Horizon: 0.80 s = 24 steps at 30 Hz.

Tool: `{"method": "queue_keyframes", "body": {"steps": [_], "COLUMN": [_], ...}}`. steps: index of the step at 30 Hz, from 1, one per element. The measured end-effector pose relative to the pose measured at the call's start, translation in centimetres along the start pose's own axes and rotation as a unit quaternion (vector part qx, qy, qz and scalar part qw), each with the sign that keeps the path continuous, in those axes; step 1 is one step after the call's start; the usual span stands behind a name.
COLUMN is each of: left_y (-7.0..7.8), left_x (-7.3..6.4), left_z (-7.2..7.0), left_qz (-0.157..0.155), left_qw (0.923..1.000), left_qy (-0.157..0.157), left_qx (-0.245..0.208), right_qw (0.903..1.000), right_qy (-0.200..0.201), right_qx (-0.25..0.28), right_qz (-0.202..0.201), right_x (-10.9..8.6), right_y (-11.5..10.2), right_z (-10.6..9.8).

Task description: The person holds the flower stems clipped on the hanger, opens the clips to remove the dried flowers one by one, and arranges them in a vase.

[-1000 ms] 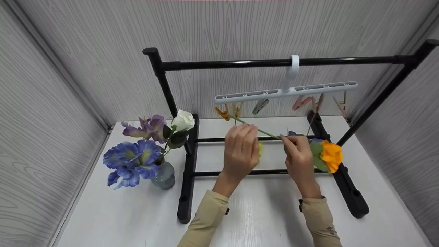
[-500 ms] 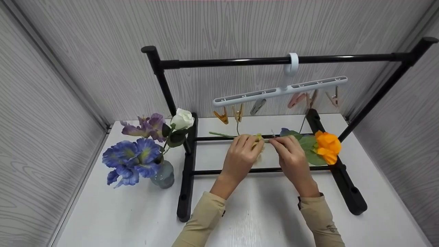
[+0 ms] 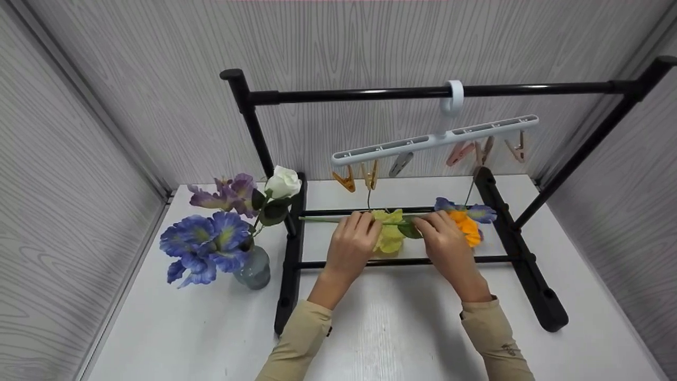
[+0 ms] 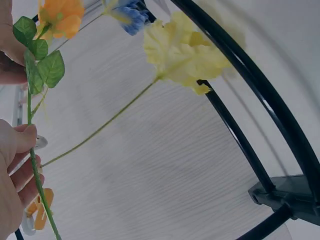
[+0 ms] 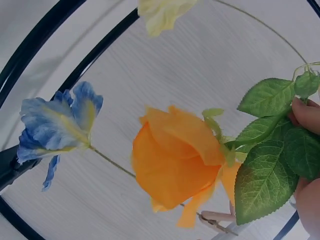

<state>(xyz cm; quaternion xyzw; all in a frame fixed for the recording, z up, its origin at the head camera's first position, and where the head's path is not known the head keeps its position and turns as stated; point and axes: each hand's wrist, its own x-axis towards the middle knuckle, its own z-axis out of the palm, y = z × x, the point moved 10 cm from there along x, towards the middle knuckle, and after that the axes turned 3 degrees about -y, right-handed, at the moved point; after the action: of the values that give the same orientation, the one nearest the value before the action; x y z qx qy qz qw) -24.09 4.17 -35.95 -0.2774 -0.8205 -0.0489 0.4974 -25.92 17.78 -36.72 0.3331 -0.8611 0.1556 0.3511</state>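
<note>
An artificial orange rose (image 5: pixel 175 160) lies sideways across the lower part of the rack, bloom to the right. My left hand (image 3: pixel 351 246) pinches its green stem (image 4: pixel 30 112) between thumb and fingers. Closer to the bloom, my right hand (image 3: pixel 447 248) pinches it among the green leaves (image 5: pixel 267 175). Behind the hands, a yellow flower (image 3: pixel 390 238) hangs head down, its stem running up to a yellowish clothespin (image 3: pixel 371 175). A blue iris (image 5: pixel 57 122) hangs the same way at the right, from a brownish clothespin (image 3: pixel 483 152). An orange clothespin (image 3: pixel 345 181) dangles at the hanger's left end.
A pale hanger (image 3: pixel 381 151) hooks over the black rack's top bar (image 3: pixel 359 96). Grey (image 3: pixel 401 164), pink (image 3: pixel 460 153) and beige (image 3: pixel 517 148) clothespins hang from it too. Left of the rack, a glass vase (image 3: pixel 254 270) holds blue, purple and white flowers.
Both hands have brought the orange rose down from near the left clothespins, and its bloom has shifted left. The left hand has slid left along the stem. The hanger has swivelled slightly.
</note>
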Motion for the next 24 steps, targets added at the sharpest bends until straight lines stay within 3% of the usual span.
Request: {"method": "queue_keyframes", "body": {"steps": [6,11,16,20,24], "left_y": [-0.1,0.3,1.3,1.8,1.4], "left_x": [-0.8,-0.7,-0.3,-0.4,-0.4], "left_z": [0.0,0.3,0.8,0.8,0.4], "left_qz": [-0.006,-0.016,0.002,0.015,0.010], "left_qw": [0.9999,0.9985,0.9959,0.9954,0.9956], "left_qy": [-0.010,-0.053,-0.089,-0.095,-0.093], "left_qx": [0.005,0.001,-0.016,-0.007,-0.001], "right_qw": [0.9999,0.9998,0.9993,0.9989,0.9985], "right_qy": [0.011,0.007,-0.002,0.009,0.029], "right_qx": [-0.004,-0.002,0.003,0.010,0.003], "right_qz": [-0.007,-0.018,-0.037,-0.046,-0.047], "right_x": [-0.1,0.1,0.5,0.8,1.2], "right_y": [-0.2,-1.0,-2.1,-2.8,-3.5], "right_z": [0.4,0.6,0.9,0.8,0.5]}}
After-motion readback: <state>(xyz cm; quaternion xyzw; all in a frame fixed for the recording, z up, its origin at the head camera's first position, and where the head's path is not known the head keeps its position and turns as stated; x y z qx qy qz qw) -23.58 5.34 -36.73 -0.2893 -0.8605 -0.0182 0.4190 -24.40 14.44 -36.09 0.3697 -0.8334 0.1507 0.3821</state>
